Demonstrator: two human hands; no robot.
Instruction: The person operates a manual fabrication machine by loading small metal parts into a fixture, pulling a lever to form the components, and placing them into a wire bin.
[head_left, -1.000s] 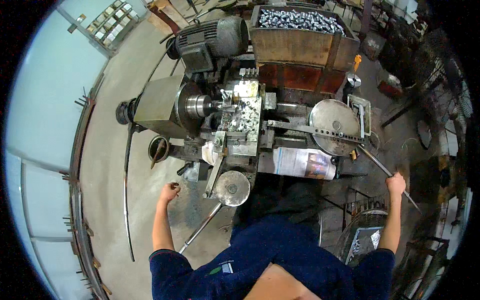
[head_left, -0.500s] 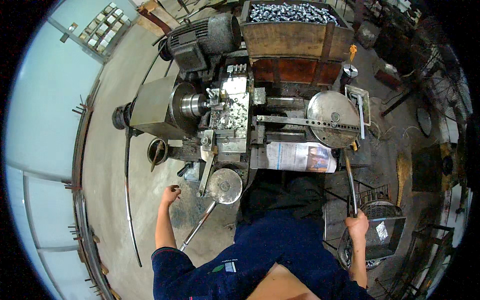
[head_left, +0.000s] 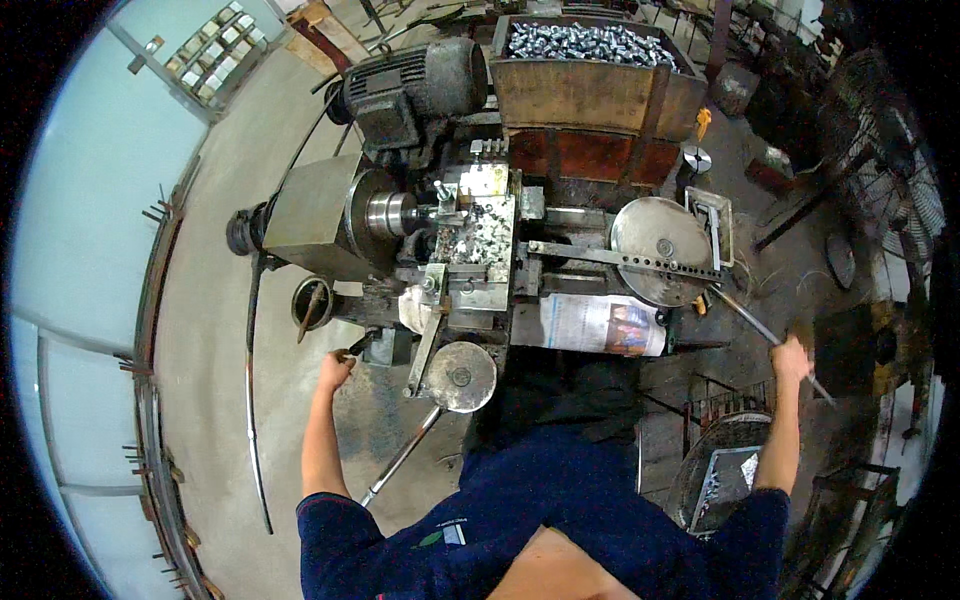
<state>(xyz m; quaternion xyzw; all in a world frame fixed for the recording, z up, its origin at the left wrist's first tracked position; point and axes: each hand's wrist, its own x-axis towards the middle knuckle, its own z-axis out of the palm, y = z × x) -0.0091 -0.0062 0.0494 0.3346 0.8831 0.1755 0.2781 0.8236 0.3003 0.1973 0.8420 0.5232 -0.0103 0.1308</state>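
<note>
Here the person stands over an old lathe [head_left: 450, 250], seen from above; the right hand [head_left: 792, 352] is wrapped shut around a long steel lever [head_left: 765, 335] that runs out from the round turret wheel [head_left: 662, 237] on the machine's right side, and the grip sits far out toward the lever's free end, well away from the wheel. The left hand [head_left: 336, 368] is curled closed on a small dark handle [head_left: 352, 350] at the front left of the machine, just beside a dark block low on the bed; whether the fingers fully enclose it I cannot tell, since the fist hides most of it.

The lever looks like a bare metal rod, stiff and fairly heavy, probably slick with oil; holding it near the outer end gives the most leverage, and a full fist suits it better than a pinch. The small handle seems rigid and short, so a closed palm grip is likely the only sound hold.

Between the arms a round handwheel [head_left: 460, 376] sits on a slanted rod, untouched; the chuck [head_left: 388, 213] lies left of the cluttered cross slide [head_left: 480, 240]; a sheet of newspaper [head_left: 600, 325] drapes over the bed's front; a wooden bin [head_left: 590, 75] behind the machine holds shiny metal parts; a motor [head_left: 415, 85] sits beside it.
</note>
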